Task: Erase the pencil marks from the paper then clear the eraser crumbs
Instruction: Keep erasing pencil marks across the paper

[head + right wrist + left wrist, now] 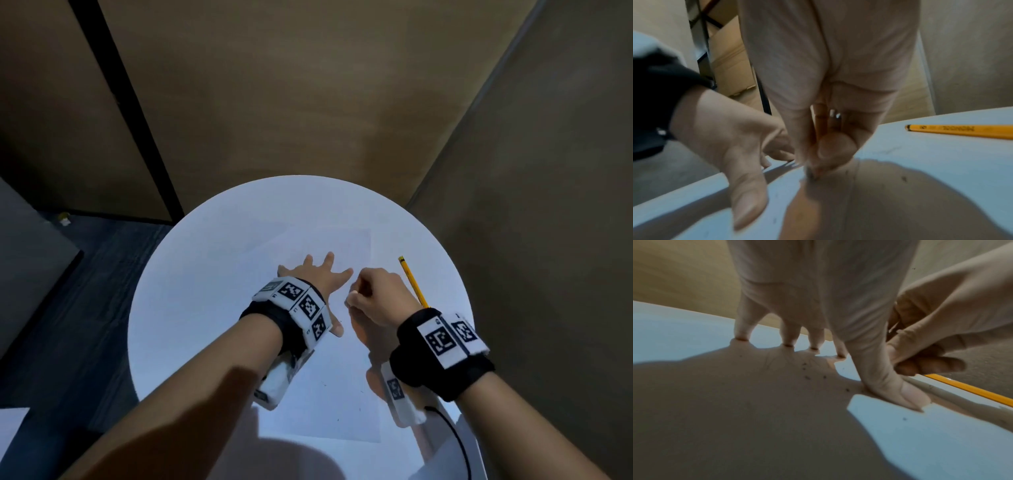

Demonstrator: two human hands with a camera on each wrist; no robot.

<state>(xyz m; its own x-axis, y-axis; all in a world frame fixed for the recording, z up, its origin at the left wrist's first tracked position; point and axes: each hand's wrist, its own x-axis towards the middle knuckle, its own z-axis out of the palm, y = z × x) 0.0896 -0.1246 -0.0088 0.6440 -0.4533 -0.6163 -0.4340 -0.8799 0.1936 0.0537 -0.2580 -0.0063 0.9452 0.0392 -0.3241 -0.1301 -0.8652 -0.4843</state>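
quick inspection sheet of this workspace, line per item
surface: round white table, lit from above.
job's things: white paper flat on the table; eraser barely visible in the right hand; dark crumbs scattered on the sheet.
clutter: yellow pencil lying on the table to the right of the paper.
hands: left hand spread flat, pressing the paper; right hand pinching the eraser against the sheet.
cables: black cable by the right wrist.
surroundings: brown walls, dark floor.
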